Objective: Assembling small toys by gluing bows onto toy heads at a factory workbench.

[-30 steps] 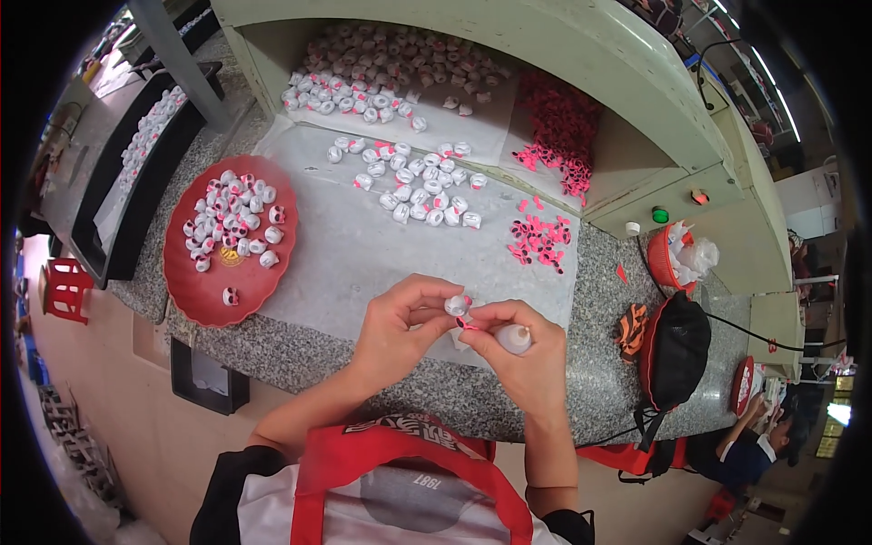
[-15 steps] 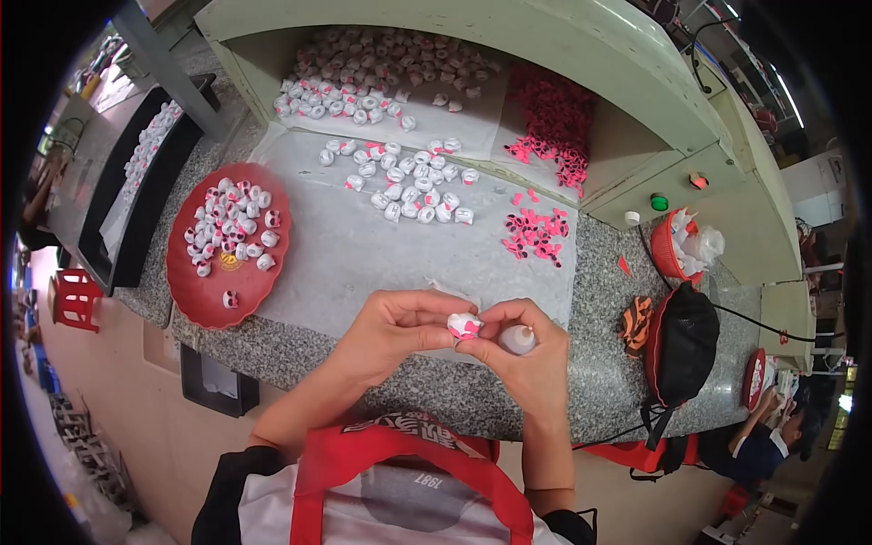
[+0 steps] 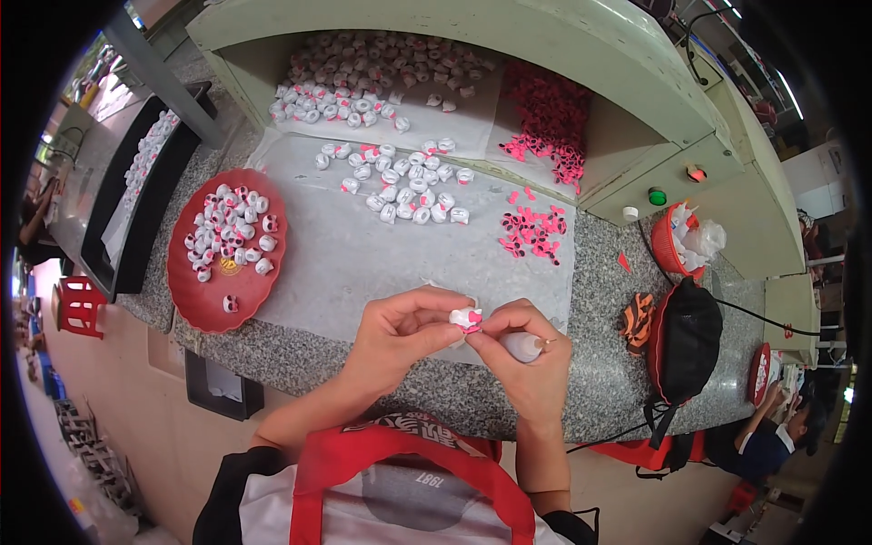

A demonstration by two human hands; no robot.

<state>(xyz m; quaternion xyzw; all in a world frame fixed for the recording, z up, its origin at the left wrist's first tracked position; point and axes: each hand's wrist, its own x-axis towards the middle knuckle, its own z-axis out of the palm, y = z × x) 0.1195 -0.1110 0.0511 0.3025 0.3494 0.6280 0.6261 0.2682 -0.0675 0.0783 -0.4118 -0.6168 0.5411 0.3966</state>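
Observation:
Between my hands, over the sheet's near edge, is a small white toy head (image 3: pixel 464 316) with a pink piece on its front. The thumb and fingers of my left hand (image 3: pixel 392 336) pinch it from the left. My right hand (image 3: pixel 531 377) presses thumb and forefinger against the pink piece. That same hand has a small translucent bottle (image 3: pixel 521 346) with a thin tip tucked in its curled fingers, the tip pointing right. Ahead on the white sheet (image 3: pixel 363 259) lie loose white heads (image 3: pixel 416 186), several with pink spots, and a patch of pink-and-black pieces (image 3: pixel 531 234).
A red scalloped plate (image 3: pixel 186 304) of heads with pink-and-black pieces attached stands left. The pale green cabinet (image 3: pixel 545 27) overhangs more heads and a pink heap (image 3: pixel 545 109). At right sit a red basket (image 3: pixel 668 250), an orange-black cloth (image 3: pixel 638 322) and a black bag (image 3: pixel 688 341).
The bottle in my right hand has tipped, its tip swinging from upward to the right. My right fingers have shifted slightly on the pink piece, and the head has turned a little.

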